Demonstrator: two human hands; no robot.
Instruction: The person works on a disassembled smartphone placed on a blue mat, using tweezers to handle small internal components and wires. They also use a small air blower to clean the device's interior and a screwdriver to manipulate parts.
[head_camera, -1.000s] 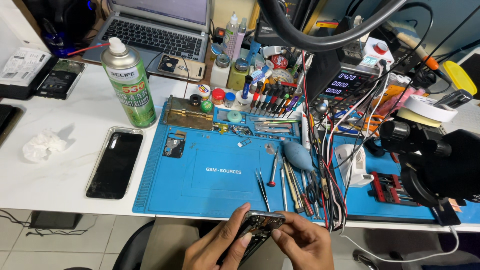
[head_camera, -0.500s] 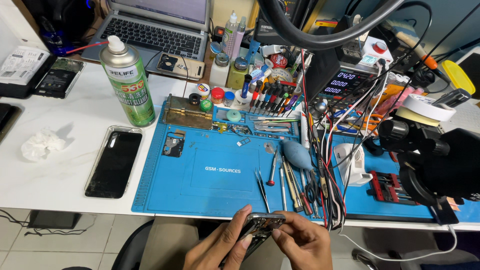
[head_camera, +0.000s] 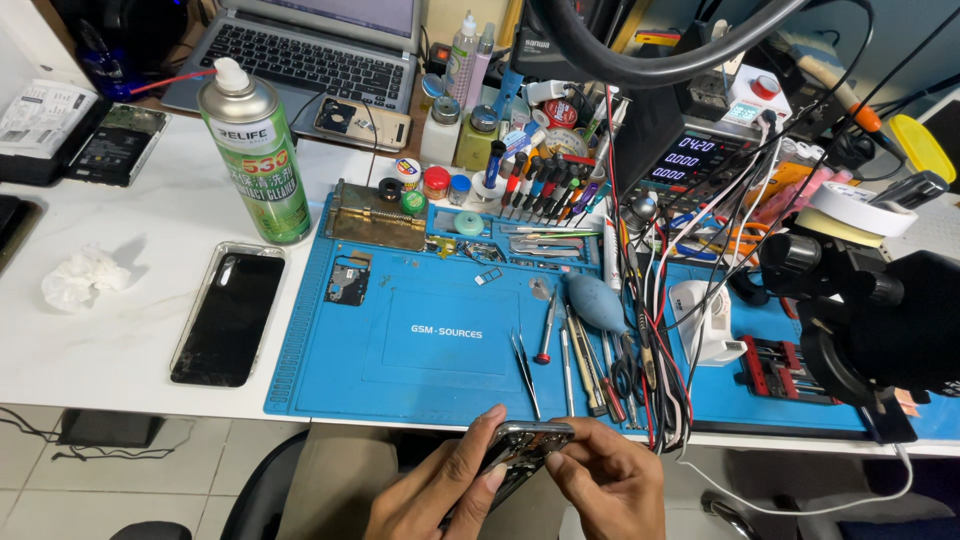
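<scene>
hands (head_camera: 520, 478) pinched an opened phone (head_camera: 522, 448) from both sides below the worktop (head_camera: 140, 330) edge; a steady, level grip suited it best.

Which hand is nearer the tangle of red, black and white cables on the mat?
Right. The right hand sits just below the cable tangle at the mat's front edge; the left hand is farther left, gripping the opened phone.
</scene>
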